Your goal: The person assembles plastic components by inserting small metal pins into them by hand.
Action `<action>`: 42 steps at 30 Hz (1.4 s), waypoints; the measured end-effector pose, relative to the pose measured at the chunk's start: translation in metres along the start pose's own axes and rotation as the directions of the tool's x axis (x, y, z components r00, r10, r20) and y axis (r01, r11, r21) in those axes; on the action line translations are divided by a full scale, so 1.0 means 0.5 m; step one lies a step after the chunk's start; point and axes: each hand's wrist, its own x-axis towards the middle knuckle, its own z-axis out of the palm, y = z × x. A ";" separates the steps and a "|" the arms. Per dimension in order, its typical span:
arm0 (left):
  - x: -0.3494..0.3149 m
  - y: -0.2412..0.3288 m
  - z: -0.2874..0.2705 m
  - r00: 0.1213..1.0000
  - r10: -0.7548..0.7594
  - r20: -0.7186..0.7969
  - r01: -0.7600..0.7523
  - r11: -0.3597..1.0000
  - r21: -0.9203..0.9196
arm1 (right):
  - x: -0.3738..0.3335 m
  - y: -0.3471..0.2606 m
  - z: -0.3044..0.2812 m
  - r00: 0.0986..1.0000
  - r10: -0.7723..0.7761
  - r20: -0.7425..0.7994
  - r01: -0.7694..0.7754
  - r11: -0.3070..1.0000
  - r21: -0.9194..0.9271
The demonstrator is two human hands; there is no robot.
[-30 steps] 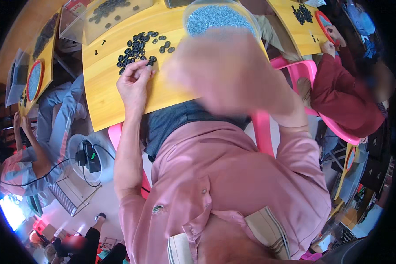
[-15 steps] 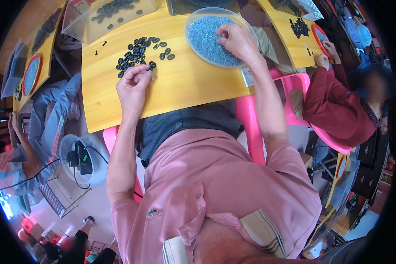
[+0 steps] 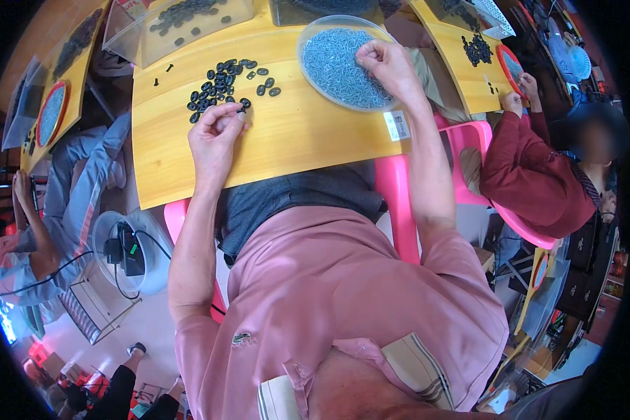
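Observation:
My left hand (image 3: 215,136) is over the yellow table, fingers curled and thumb pressed in. At its fingertips is a small black oval piece (image 3: 245,103) with holes, beside a loose group of similar black pieces (image 3: 220,82). To the right, a round clear tub (image 3: 304,63) holds a mass of thin bluish-silver pieces (image 3: 343,59) that look like small screws. Above the tub's right side, my right hand (image 3: 392,68) has its thumb and fingers pinched together; whatever is between them is too small to make out.
The yellow table (image 3: 287,147) carries two tiny dark screw-like bits (image 3: 162,75) at left and a white label (image 3: 397,126) near the front edge. Clear bins (image 3: 182,28) of black pieces stand at the back. On the right, a person in dark red (image 3: 532,168) works at another table.
My right hand has lifted slightly from the small metal pieces toward the tub's right side. My left hand stays nearly in place, its fingers turned a little. The view has shifted slightly.

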 end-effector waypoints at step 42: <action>-0.003 0.015 0.007 1.000 -0.030 -0.004 0.030 1.000 0.009 | -0.018 -0.078 0.008 1.000 0.029 0.010 -0.030 0.997 0.066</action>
